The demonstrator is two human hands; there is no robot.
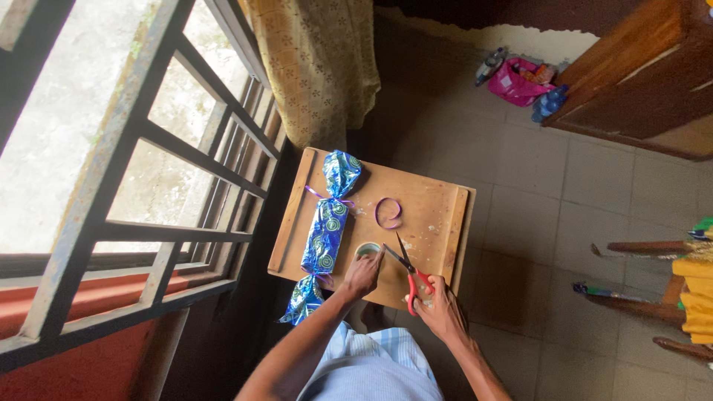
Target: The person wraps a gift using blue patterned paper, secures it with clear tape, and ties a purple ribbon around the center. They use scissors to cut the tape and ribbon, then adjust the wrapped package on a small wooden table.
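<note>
On a small wooden table [434, 197] lies a long parcel [325, 230] wrapped in shiny blue patterned foil, twisted at both ends like a sweet, with purple ribbon tied at its far twist. My left hand [362, 275] rests at the table's near edge, touching a small roll of tape [368, 250] beside the parcel. My right hand [440, 301] grips red-handled scissors [408, 271], blades pointing away over the table. A loose curl of purple ribbon [388, 213] lies in the table's middle.
A barred window [148, 171] and yellow patterned curtain [319, 59] stand to the left. Tiled floor stretches right, with a pink bag [516, 82] and bottles by a wooden cabinet [639, 74], and a wooden chair [668, 297] with yellow cloth at far right.
</note>
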